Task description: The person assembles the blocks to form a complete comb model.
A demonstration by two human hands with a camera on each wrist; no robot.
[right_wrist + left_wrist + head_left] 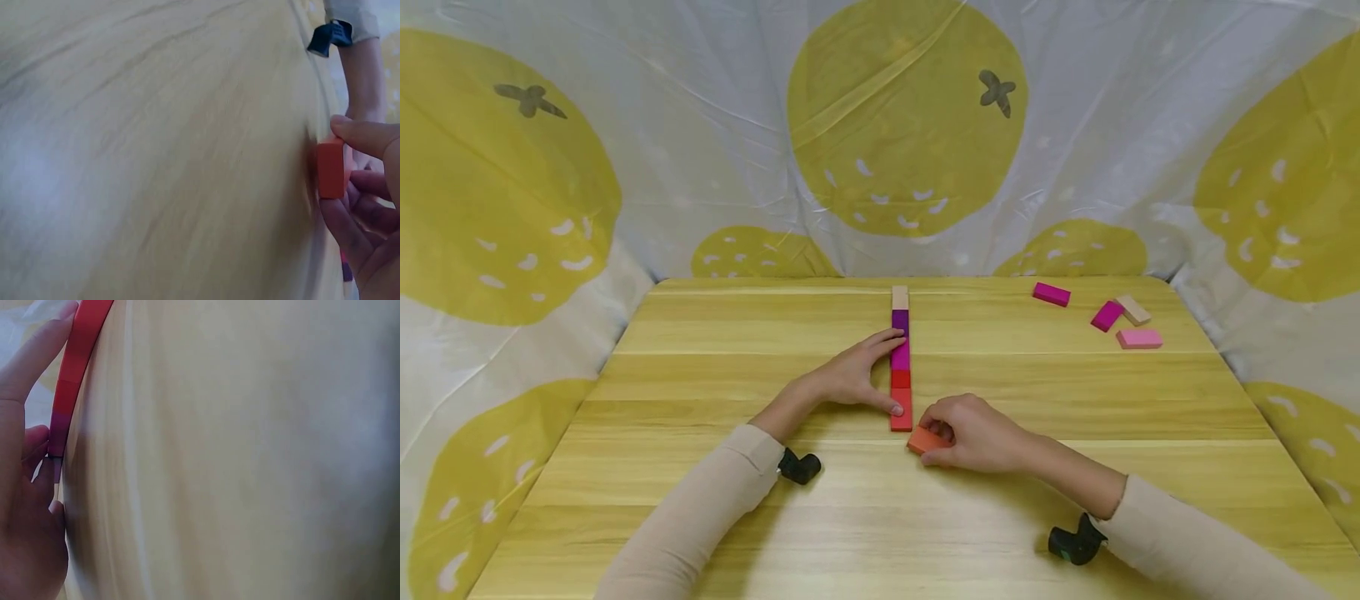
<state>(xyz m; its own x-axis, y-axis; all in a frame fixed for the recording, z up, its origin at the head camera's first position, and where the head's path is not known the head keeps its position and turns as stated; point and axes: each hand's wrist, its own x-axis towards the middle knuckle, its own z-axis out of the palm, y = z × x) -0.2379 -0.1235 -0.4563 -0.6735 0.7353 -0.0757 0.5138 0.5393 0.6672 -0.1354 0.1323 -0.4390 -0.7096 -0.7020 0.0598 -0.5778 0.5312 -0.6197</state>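
Observation:
A straight row of coloured blocks runs down the middle of the table: a beige block (900, 297), a purple block (900, 321), a magenta block (900, 357), a small red block (900, 379) and a longer red block (901, 418) at the near end. Along its left side my left hand (850, 375) is spread, thumb on the near red block and fingertips on the purple and magenta part. My right hand (981, 433) pinches an orange block (927, 442) between thumb and fingers, just right of the row's near end. The right wrist view shows this orange block (331, 169) close over the wood.
Towards the back right lie two magenta blocks, one farther back (1052, 294) and one (1107, 316) against a beige block (1133, 310). A pink block (1139, 338) lies just in front of them. A fruit-patterned curtain (722, 125) encloses the wooden table (700, 400) behind and at both sides.

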